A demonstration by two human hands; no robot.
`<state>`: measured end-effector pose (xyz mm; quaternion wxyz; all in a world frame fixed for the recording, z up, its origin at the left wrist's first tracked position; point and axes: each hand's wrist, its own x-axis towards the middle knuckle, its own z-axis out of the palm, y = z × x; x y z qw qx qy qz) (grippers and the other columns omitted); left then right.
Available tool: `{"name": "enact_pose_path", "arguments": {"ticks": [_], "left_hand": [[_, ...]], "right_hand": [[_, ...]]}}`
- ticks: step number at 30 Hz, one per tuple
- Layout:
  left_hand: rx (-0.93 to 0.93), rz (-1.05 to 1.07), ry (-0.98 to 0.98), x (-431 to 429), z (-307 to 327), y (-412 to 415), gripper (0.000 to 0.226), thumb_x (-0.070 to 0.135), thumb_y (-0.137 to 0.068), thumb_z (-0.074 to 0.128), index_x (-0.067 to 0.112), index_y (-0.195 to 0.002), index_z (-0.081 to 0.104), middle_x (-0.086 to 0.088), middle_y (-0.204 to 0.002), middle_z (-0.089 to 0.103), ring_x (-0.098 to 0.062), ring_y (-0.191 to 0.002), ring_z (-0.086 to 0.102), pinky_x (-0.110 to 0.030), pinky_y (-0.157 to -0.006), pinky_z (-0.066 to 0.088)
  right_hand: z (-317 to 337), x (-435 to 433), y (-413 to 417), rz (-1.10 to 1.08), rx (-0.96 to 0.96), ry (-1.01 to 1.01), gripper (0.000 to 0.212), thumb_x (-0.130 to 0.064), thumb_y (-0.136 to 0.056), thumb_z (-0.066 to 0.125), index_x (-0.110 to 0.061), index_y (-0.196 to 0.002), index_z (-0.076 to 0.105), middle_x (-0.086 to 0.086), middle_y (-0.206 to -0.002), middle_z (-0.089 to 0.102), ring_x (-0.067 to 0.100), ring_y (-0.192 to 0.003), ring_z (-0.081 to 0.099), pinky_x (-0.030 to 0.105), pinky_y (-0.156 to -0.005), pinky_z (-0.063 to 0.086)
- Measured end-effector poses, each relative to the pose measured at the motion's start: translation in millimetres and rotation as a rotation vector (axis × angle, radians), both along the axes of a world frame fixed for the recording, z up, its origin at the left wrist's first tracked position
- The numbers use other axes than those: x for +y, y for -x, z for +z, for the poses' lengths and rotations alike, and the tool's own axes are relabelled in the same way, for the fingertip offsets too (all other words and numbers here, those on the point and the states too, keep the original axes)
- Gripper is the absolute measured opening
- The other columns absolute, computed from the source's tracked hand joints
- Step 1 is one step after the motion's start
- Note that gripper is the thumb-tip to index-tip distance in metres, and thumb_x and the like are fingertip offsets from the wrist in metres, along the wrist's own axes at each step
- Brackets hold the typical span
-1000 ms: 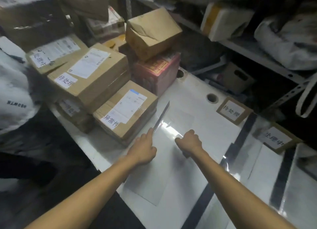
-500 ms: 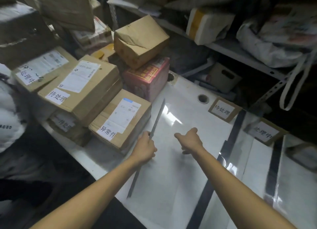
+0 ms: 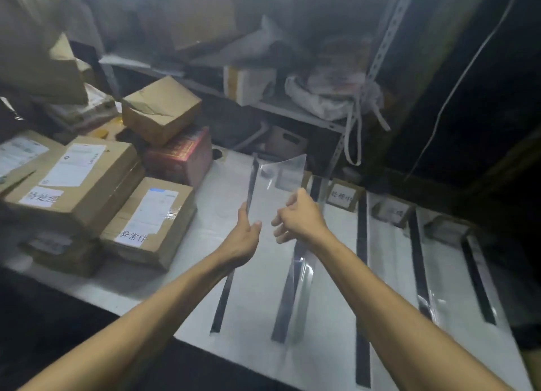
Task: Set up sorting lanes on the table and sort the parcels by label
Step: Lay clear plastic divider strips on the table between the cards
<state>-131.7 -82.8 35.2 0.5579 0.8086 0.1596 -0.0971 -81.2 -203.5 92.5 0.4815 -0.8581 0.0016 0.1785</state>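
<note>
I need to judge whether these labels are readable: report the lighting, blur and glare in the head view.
Head view: dim overall, shelves murky and smeared by motion blur; glare streaks on the clear sheet held by the left hand and right hand; wide-angle bending at the edges; nearest parcel label legible.

I see a dim storeroom: a grey slotted-metal shelf (image 3: pixel 304 113) crammed with clutter behind a white table (image 3: pixel 222 197).
</note>
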Motion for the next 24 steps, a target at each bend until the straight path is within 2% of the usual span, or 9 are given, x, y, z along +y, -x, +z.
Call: {"name": "enact_pose_path", "arguments": {"ticks": [5,8,10,13,15,17,19,22,24], "left_hand": [[-0.052,-0.070,-0.016,-46.9,10.9,2.9,0.055,0.034,-0.105,0.027,0.026,-0.153,0.001,-0.026,-0.142,0.045,-0.042,-0.125,0.050,-0.049,-0.102,0.042],[-0.111,-0.080,0.087,-78.3,26.3,-0.4,0.040,0.030,-0.105,0.028,0.019,-0.143,0.021,-0.015,-0.094,0.052,-0.024,-0.074,0.055,-0.036,-0.071,0.048],[-0.146,-0.073,0.165,-108.4,37.2,-3.6,0.032,0.021,-0.105,0.029,0.015,-0.137,0.030,-0.013,-0.089,0.052,-0.021,-0.069,0.052,-0.030,-0.063,0.047],[-0.197,-0.109,0.157,-173.8,49.8,-9.2,0.037,0.015,-0.103,0.032,0.017,-0.140,0.032,-0.014,-0.100,0.059,-0.021,-0.077,0.059,-0.023,-0.066,0.050],[-0.241,-0.125,0.131,-223.3,51.7,-12.1,0.044,0.019,-0.103,0.035,0.018,-0.146,0.027,-0.013,-0.119,0.058,-0.024,-0.099,0.061,-0.031,-0.084,0.054],[-0.296,-0.155,0.077,-272.1,53.6,-13.7,0.058,0.022,-0.101,0.040,0.022,-0.153,0.015,-0.009,-0.148,0.043,-0.025,-0.129,0.049,-0.045,-0.107,0.043],[-0.333,-0.223,0.009,-319.5,52.1,-17.5,0.068,0.019,-0.099,0.046,0.027,-0.154,0.007,-0.006,-0.155,0.030,-0.024,-0.135,0.042,-0.048,-0.112,0.038],[-0.386,-0.273,-0.313,-382.7,47.6,-24.5,0.072,0.021,-0.096,0.051,0.023,-0.155,0.011,-0.007,-0.155,0.019,-0.029,-0.134,0.040,-0.046,-0.111,0.039],[-0.454,-0.368,-0.543,-418.4,46.7,-24.9,0.066,0.024,-0.095,0.051,0.017,-0.154,0.021,-0.011,-0.158,0.013,-0.032,-0.143,0.024,-0.044,-0.118,0.026]], "right_hand": [[13.0,-50.9,19.2,-0.075,-0.043,0.052,0.017,-0.002,-0.095,0.048,-0.017,-0.092,0.040,0.015,-0.087,0.070,0.026,-0.056,0.067,0.036,-0.054,0.060],[21.5,-99.0,21.5,-0.154,-0.067,0.023,0.019,-0.002,-0.096,0.047,-0.018,-0.090,0.039,0.014,-0.083,0.067,0.024,-0.053,0.064,0.032,-0.046,0.056],[37.5,-135.3,16.2,-0.165,-0.143,0.029,0.020,-0.001,-0.096,0.047,-0.019,-0.090,0.040,0.013,-0.080,0.067,0.023,-0.051,0.065,0.028,-0.043,0.052],[67.0,-196.8,5.8,-0.158,-0.271,0.116,0.013,-0.006,-0.097,0.051,-0.018,-0.094,0.046,0.011,-0.082,0.069,0.021,-0.058,0.068,0.028,-0.048,0.055],[78.6,-242.8,0.8,-0.161,-0.296,0.184,0.012,-0.009,-0.099,0.049,-0.019,-0.092,0.047,0.011,-0.084,0.069,0.020,-0.059,0.068,0.028,-0.048,0.055],[83.3,-290.2,-1.7,-0.186,-0.283,0.220,0.009,-0.009,-0.099,0.044,-0.017,-0.096,0.048,0.012,-0.086,0.068,0.020,-0.061,0.067,0.027,-0.047,0.054],[84.9,-336.5,-2.6,-0.220,-0.288,0.295,0.009,-0.012,-0.101,0.041,-0.015,-0.107,0.048,0.010,-0.088,0.067,0.021,-0.064,0.068,0.032,-0.053,0.060],[83.7,-397.3,-6.3,-0.270,-0.302,0.372,0.024,-0.022,-0.105,0.036,-0.013,-0.127,0.043,0.010,-0.098,0.066,0.020,-0.065,0.068,0.028,-0.049,0.057],[80.0,-431.0,-8.4,-0.269,-0.295,0.423,0.030,-0.026,-0.107,0.035,-0.012,-0.133,0.041,0.012,-0.104,0.067,0.020,-0.063,0.068,0.026,-0.048,0.055]]}}
